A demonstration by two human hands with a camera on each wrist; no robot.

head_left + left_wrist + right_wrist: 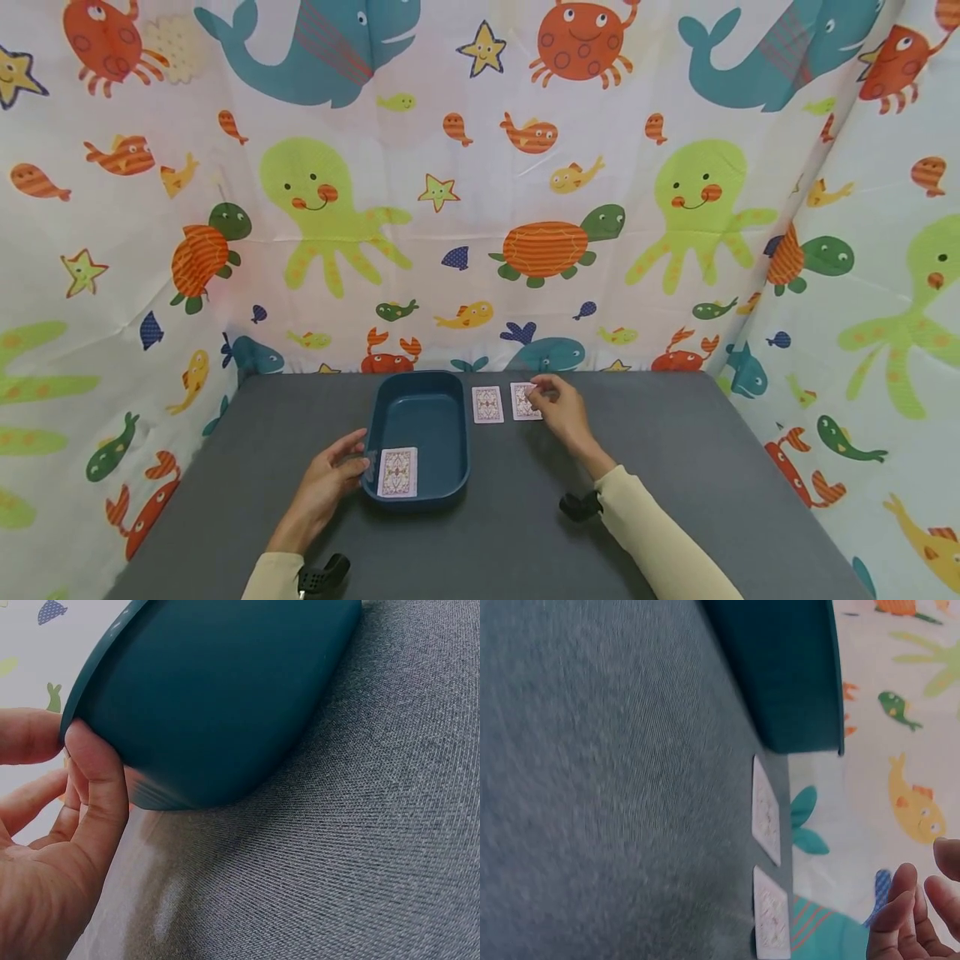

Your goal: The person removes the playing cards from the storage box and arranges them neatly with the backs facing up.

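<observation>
A dark blue rectangular tray (pixel 431 425) stands on the grey table. My left hand (pixel 324 483) grips its left rim; in the left wrist view the thumb and index finger pinch the edge. Inside the tray, at the front left, lies a stack of patterned playing cards (pixel 397 472), backs up. Two more cards lie back up on the table right of the tray: a left card (pixel 488 405) and a right card (pixel 522 404). Over the right card hovers my right hand (pixel 562 414), its fingers loosely bent. The right wrist view shows nothing between those fingers (pixel 904 900).
A curtain (pixel 465 283) printed with sea animals hangs behind the table's back edge and along both sides. The grey table top (pixel 487 550) extends in front of the tray and to the right of the cards. Each wrist wears a black device (pixel 580 506).
</observation>
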